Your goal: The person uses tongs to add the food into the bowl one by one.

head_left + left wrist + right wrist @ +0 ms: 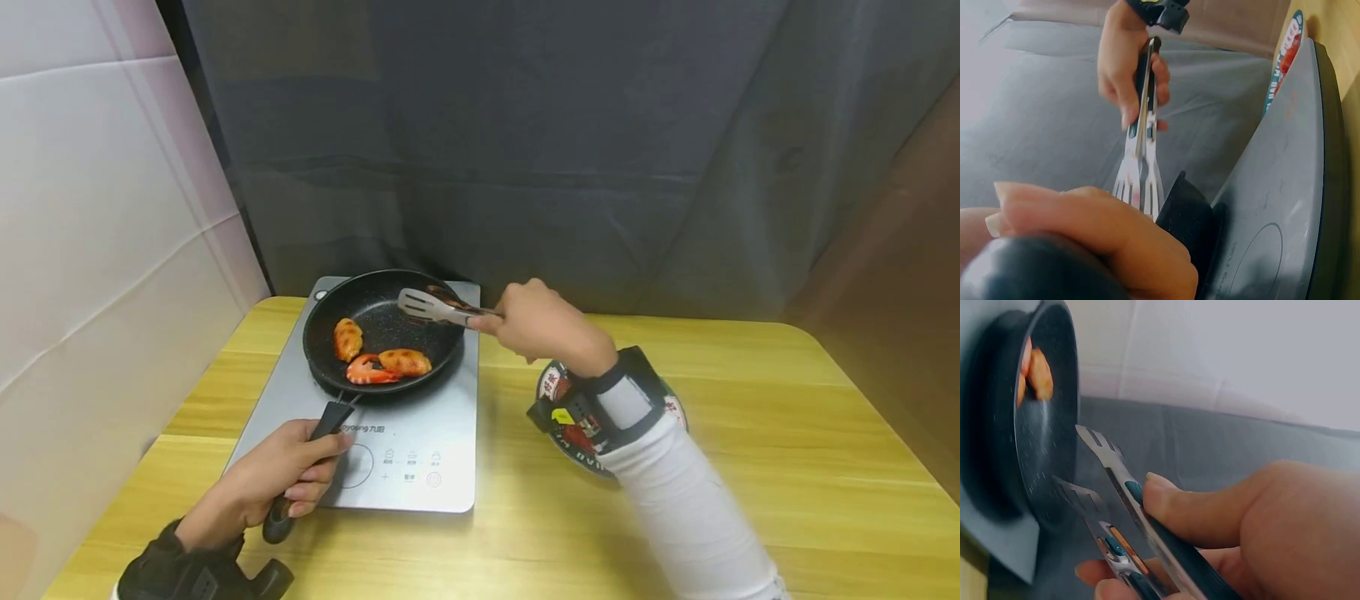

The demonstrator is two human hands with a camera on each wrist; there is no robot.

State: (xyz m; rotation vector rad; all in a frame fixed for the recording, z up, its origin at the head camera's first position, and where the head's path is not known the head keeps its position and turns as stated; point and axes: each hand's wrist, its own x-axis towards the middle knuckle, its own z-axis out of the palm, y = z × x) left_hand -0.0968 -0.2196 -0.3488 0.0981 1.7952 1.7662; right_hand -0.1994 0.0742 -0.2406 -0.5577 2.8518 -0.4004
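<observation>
My left hand [281, 471] grips the black handle [330, 419] of a frying pan [382, 321]. In the pan, near the handle side, lie an orange-red shrimp [367, 372] and two browned pieces that look like chicken wings; one wing [405, 362] touches the shrimp, the other wing [347, 339] lies farther left. Metal food tongs [429, 307] with dark grips are held in my right hand [543, 327], above the pan's right side. In the right wrist view the slotted tong ends [1100, 445] stand apart, with nothing between them.
The pan stands on a silver induction cooker [450, 417] with printed controls. Right of it, a round plate [592, 462] with a dark patterned rim is partly hidden under my right forearm. Grey cloth [525, 125] hangs behind the wooden table [750, 417], white cloth [112, 208] at left.
</observation>
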